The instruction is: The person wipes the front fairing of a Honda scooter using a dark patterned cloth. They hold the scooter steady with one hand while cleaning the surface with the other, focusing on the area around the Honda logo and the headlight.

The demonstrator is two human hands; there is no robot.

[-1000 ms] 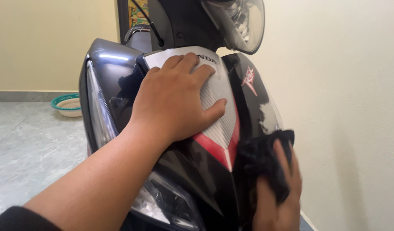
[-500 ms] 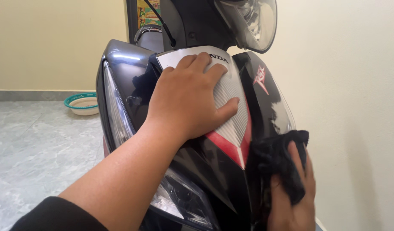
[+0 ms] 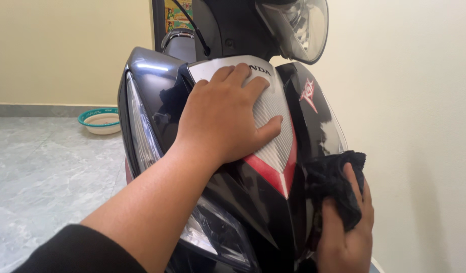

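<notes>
One glossy black scooter front panel (image 3: 314, 126) with a silver and red centre fills mid-frame. The left hand (image 3: 225, 119) lies flat and open on it; the right hand (image 3: 346, 227), lower right, presses one black cloth (image 3: 334, 187) against its side. One basin (image 3: 100, 120) sits at left.

Left hand (image 3: 225, 116) lies flat, fingers spread; right hand (image 3: 346, 227) is clenched.

Light: bright, even daylight from the left.
Glare: white streaks on the scooter's glossy front panel (image 3: 152, 68).
Shadows: soft, on the right wall (image 3: 415, 126).
Focus: sharp throughout.
</notes>
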